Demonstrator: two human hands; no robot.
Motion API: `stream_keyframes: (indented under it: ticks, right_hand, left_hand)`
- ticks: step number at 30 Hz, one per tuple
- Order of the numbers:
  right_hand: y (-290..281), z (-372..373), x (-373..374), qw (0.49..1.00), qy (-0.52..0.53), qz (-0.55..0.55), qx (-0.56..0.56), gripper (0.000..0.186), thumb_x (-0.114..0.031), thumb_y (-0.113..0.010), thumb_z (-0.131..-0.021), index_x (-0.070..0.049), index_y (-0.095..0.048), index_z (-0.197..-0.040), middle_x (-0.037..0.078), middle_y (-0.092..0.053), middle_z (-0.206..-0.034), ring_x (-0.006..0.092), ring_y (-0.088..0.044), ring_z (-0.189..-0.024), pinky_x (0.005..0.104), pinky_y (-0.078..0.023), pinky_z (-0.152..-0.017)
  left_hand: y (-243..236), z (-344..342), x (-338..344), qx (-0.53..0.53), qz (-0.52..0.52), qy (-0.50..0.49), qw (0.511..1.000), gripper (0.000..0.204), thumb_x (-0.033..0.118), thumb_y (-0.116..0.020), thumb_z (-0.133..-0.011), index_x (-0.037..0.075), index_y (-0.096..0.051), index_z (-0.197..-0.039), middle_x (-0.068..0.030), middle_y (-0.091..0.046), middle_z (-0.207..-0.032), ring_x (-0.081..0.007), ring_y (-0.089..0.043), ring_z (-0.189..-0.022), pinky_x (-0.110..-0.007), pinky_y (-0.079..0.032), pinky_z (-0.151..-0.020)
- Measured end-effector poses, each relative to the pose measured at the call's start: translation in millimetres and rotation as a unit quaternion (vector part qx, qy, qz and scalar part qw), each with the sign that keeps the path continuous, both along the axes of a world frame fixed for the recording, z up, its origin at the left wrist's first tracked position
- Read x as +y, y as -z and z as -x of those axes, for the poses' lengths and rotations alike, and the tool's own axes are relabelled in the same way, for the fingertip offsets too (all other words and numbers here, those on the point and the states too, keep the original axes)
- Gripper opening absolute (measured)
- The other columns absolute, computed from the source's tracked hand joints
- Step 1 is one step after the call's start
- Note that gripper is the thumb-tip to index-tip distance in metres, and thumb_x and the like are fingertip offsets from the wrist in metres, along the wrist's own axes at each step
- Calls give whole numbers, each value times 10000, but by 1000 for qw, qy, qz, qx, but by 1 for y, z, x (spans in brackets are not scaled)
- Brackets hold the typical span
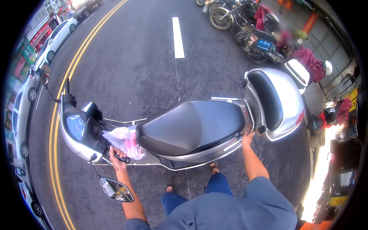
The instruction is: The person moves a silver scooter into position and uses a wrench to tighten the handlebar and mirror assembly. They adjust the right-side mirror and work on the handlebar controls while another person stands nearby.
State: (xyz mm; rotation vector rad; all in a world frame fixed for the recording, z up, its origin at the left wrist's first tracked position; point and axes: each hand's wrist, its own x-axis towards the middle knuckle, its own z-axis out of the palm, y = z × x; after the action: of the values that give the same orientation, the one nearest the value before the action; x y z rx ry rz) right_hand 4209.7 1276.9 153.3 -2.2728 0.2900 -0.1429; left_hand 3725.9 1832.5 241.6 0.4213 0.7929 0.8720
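A silver scooter [214,149] with a black seat [188,124] stands crosswise in front of me, its front pointing left. My left hand [117,158] is closed around the near handlebar grip [123,158], just above the round mirror [116,189]. My right hand [248,138] holds the rear of the scooter body, below the silver top box [285,101] with its black backrest pad. A clear plastic bag [123,141] with pink contents hangs in the footwell between the handlebar and the seat. My feet show under the scooter.
Asphalt road with a double yellow line [57,126] at left and a white dash [177,36] ahead. White cars [55,40] are parked along the left. Parked motorbikes [245,23] and a person in dark red [306,57] are at the upper right.
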Motion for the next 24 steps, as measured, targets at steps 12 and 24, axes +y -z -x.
stream_keyframes:
  ticks: [12, 24]
  right_hand:
    - [-43, 9, 17, 953, 94, -214, 195, 374, -20, -520, -950, -192, -432, -1269, 40, -515, -1097, 192, -560, -916, 514, -535, -718]
    - [-27, 16, 11, 920, 170, -227, 270, 457, -148, -488, -1010, -361, -416, -1408, 61, -506, -1145, 301, -541, -1032, 633, -481, -929]
  left_hand:
    - [-4, -51, 49, 69, 51, 62, 994, 262, 325, -612, -986, 72, -553, -956, 24, -387, -631, -123, -399, -526, -323, -403, -527]
    - [-70, -6, 144, 360, -117, 156, 912, 395, 241, -763, -886, 44, -531, -1138, -12, -540, -685, -99, -528, -511, -252, -459, -453]
